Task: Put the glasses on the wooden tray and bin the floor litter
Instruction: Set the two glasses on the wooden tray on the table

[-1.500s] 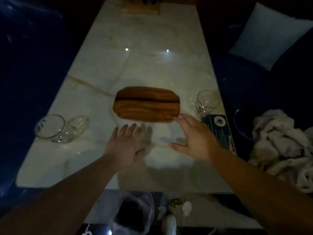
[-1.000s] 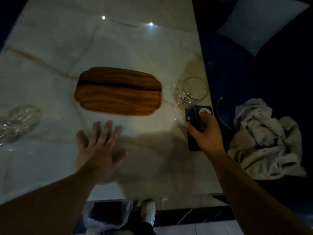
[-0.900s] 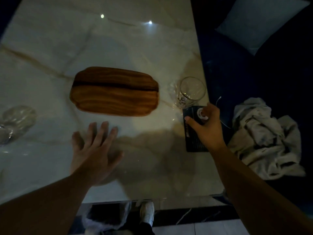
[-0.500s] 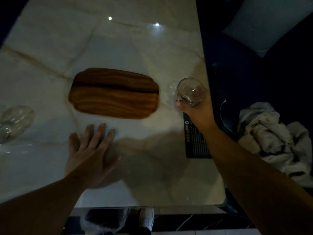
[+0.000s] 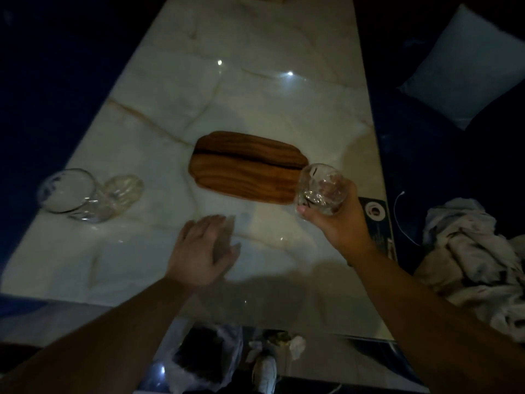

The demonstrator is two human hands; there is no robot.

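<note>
Two glasses (image 5: 85, 196) are seen lying near the left edge of the marble table (image 5: 255, 81), one tipped on its side with its mouth toward the camera and a second just beside it to the right, apparently touching it; both are blurred. Nearer the middle, the left hand (image 5: 203, 251) is held flat and open just above or on the tabletop, with nothing in it. The wooden tray (image 5: 244, 169) is placed crosswise at the centre of the table and is bare. At its right end a clear glass (image 5: 321, 189) is gripped from below by the right hand (image 5: 338, 220), the fingers being wrapped around its lower body while it is held tilted above the tray's corner.

The step in hand is judged to be the setting of this glass on the tray. It is best brought upright before being lowered, and placed well in from the edge so that room is left for the other two; the grip should be released only once the base is seated flat.

The tabletop is glossy and reflects ceiling lights. The room is dim. A dark card (image 5: 375, 220) lies at the table's right edge, with a crumpled cloth (image 5: 468, 251) and a pale cushion (image 5: 468, 69) beyond it. Below the near edge, a plastic bag (image 5: 204, 359) and bits of litter (image 5: 295, 345) are visible on the floor.
</note>
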